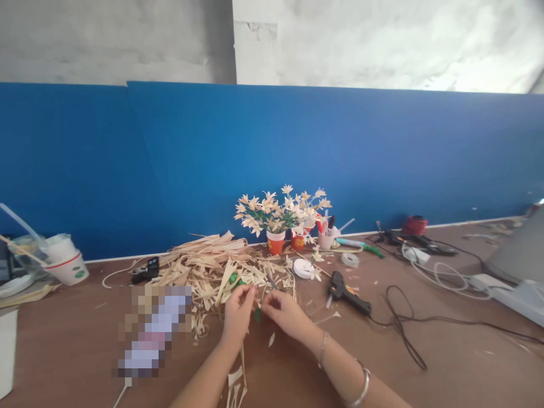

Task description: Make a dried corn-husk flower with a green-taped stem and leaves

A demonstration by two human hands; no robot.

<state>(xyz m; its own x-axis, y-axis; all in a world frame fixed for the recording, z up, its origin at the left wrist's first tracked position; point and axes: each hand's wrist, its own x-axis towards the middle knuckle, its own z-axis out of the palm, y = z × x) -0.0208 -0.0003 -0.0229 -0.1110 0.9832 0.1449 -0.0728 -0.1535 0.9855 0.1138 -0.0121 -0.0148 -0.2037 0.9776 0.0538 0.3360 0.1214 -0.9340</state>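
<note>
My left hand (238,313) is closed in a pinch at the near edge of the pile of dried husk strips (204,255). Facing it, my right hand (285,313) also pinches, its fingertips a little apart from the left ones. Between them shows a small green piece (257,315), too blurred to name, and I cannot tell which fingers grip it. Just beyond my left fingertips lies a green roll (233,277) among the strips. Past the right hand sits a white roll of tape (304,268). Pale handmade flowers (272,209) stand behind in red-and-white paper cups (276,243).
A black hot glue gun (351,296) lies to the right, its cord (399,323) looping across the table. Left are a pixelated phone-like object (155,334), a black clip-like device (147,271) and a paper bowl (68,271). A blue partition (182,164) closes the back.
</note>
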